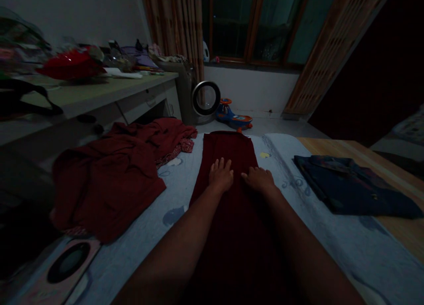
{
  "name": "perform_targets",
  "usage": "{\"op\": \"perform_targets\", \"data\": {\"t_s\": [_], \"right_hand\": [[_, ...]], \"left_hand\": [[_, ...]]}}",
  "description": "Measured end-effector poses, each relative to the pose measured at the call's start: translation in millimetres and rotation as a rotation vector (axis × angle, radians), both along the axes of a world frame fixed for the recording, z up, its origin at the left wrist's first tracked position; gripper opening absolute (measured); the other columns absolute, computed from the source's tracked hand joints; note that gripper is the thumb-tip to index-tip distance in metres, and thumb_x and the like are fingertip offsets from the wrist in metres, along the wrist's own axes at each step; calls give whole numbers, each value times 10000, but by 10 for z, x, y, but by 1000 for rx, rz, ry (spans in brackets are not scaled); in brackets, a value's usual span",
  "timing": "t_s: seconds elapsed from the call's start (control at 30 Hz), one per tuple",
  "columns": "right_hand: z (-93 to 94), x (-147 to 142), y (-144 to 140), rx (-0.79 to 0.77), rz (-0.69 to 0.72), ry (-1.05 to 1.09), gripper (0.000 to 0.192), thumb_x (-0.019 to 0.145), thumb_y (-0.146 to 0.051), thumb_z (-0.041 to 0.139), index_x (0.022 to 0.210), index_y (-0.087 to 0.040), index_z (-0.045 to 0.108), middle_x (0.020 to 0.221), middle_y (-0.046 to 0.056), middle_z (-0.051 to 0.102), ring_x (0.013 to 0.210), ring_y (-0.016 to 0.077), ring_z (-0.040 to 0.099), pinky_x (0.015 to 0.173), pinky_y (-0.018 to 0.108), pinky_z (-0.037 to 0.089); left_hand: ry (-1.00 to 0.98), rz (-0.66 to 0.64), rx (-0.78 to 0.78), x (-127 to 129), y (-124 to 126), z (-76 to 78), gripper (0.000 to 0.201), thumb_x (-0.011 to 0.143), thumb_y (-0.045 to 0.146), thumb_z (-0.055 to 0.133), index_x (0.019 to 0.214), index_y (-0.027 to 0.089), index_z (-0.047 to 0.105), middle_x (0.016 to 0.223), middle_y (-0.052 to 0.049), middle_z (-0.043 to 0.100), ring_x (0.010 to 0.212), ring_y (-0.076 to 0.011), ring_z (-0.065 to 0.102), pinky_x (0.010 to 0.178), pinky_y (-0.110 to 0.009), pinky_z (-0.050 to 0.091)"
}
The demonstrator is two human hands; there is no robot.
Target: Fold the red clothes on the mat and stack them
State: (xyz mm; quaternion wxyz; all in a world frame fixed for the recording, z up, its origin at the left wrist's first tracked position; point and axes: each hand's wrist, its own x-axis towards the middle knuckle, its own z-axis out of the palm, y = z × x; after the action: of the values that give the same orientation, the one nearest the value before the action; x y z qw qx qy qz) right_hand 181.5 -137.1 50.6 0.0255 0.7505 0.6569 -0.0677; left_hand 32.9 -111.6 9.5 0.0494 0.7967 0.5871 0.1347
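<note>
The left hand point(221, 175) lay palm down on the dark red garment point(228, 150), fingers spread apart and flat against the cloth, gripping nothing. The right hand point(259, 178) lay just beside it on the same garment, also palm down with the fingers extended and slightly parted, nothing clamped in it; the two hands were near each other but not touching. The dark red garment was laid out as a long narrow strip down the middle of the pale printed sheet point(185, 181), running from the near edge between the forearms to the far edge of the sheet. Both hands rested on the far half of that strip. To the left, a loose heap of dark red clothes point(112, 172) lay crumpled on the sheet, well apart from the hands. To the right, a folded dark blue garment point(351, 186) lay partly on the sheet and partly on the wooden surface point(334, 147). At the far left stood a desk point(99, 95) carrying a red item point(71, 65) and other clutter too dim to identify. Beyond the sheet, on the floor near the far wall, stood a round fan-like appliance point(206, 98) and a blue and orange ride-on toy point(233, 116). A window point(251, 22) and a curtain point(175, 27) occupied the far wall.
</note>
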Motion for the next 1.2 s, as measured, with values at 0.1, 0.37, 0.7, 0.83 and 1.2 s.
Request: {"op": "perform_targets", "data": {"t_s": [0.1,0.37,0.7,0.83,1.2], "right_hand": [[94,-64,234,154,139,26,516,944,-384,342,1319,-71,511,1392,220,497,1312,323,428,1061,475,313],[-355,-183,377,201,351,148,532,965,-268,275,1465,-105,355,1546,106,315,1423,241,272,1135,411,251],[-340,-97,369,85,117,130,694,951,-572,238,1512,-164,258,1589,84,194,1460,247,148,1151,506,145],[-351,-37,363,53,42,119,768,928,-646,180,1520,-159,231,1602,92,137,1465,258,104,1149,523,106],[-278,-123,285,339,297,144,557,967,-290,281,1505,-149,265,1590,65,202,1460,182,147,1172,426,112]], "left_hand": [[3,-3,10,-3,6,-15,541,957,393,344,1468,212,351,1543,-111,333,1422,-295,280,1139,-464,232],[11,-20,-10,-15,53,-60,557,962,381,310,1490,205,309,1554,-114,309,1431,-293,261,1148,-465,227],[3,37,-47,4,24,-5,556,952,403,354,1479,230,332,1555,-136,296,1437,-320,239,1144,-472,224],[23,49,-57,8,8,21,559,948,387,372,1482,229,323,1559,-134,290,1438,-311,241,1146,-462,223],[22,54,-92,25,14,40,565,943,375,366,1488,239,314,1571,-99,273,1449,-299,213,1156,-462,201]]}}
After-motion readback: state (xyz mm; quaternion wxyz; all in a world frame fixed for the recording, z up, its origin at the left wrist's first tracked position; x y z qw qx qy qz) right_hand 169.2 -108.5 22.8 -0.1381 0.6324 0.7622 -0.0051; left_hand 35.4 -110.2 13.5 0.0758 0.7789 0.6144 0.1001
